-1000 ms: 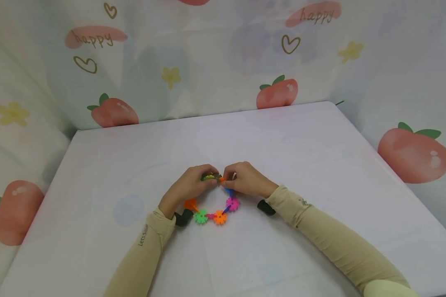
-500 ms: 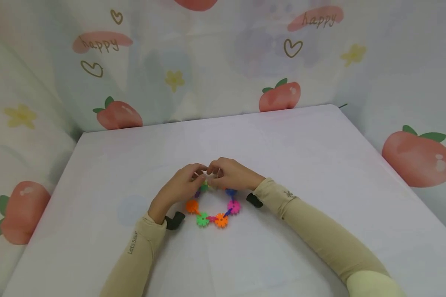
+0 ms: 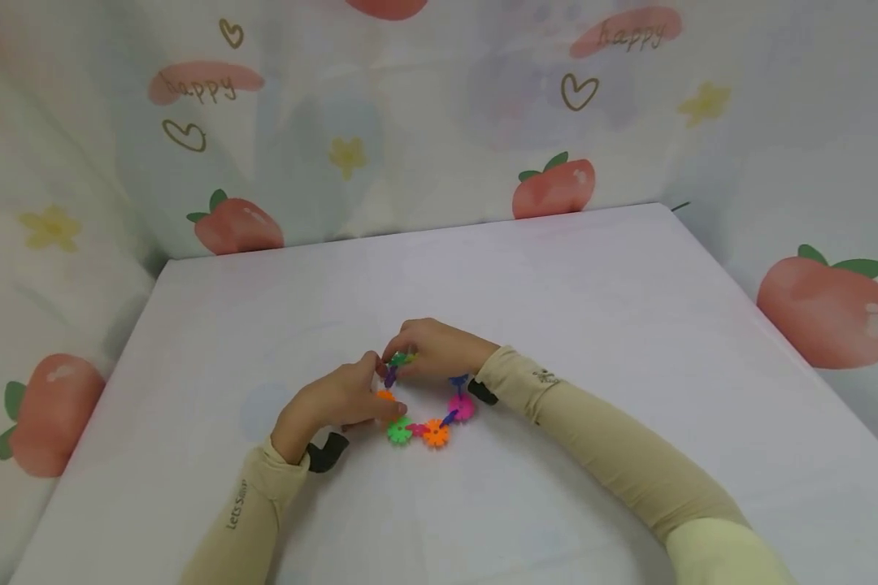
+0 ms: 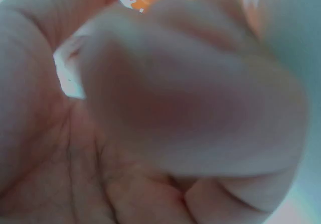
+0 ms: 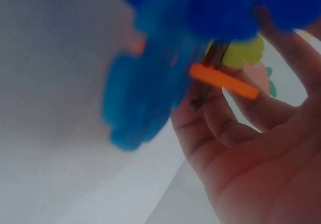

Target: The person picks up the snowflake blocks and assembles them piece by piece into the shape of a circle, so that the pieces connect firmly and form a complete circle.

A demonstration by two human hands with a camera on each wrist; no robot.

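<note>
A ring of linked, notched plastic discs lies on the table in the head view. Its near side shows a light green disc [image 3: 400, 431], an orange disc [image 3: 435, 433] and a pink disc [image 3: 461, 407]. At the ring's left, my left hand [image 3: 334, 400] pinches another orange disc [image 3: 385, 396], mostly hidden by the fingers. My right hand [image 3: 436, 349] reaches over the far side and pinches a green disc [image 3: 398, 359] beside a purple disc [image 3: 390, 377]. Blue discs [image 5: 150, 78], a thin orange edge [image 5: 225, 81] and a yellow disc [image 5: 246, 53] show close up in the right wrist view.
The ring sits on a white-covered table [image 3: 556, 284]. A black wrist device [image 3: 328, 452] is under the left wrist, and another black device [image 3: 482, 392] is by the right. A printed curtain [image 3: 424, 122] stands behind the table.
My left hand has moved from the ring's far side down and left to the orange disc. My right hand has shifted left along the far side to the green disc.
</note>
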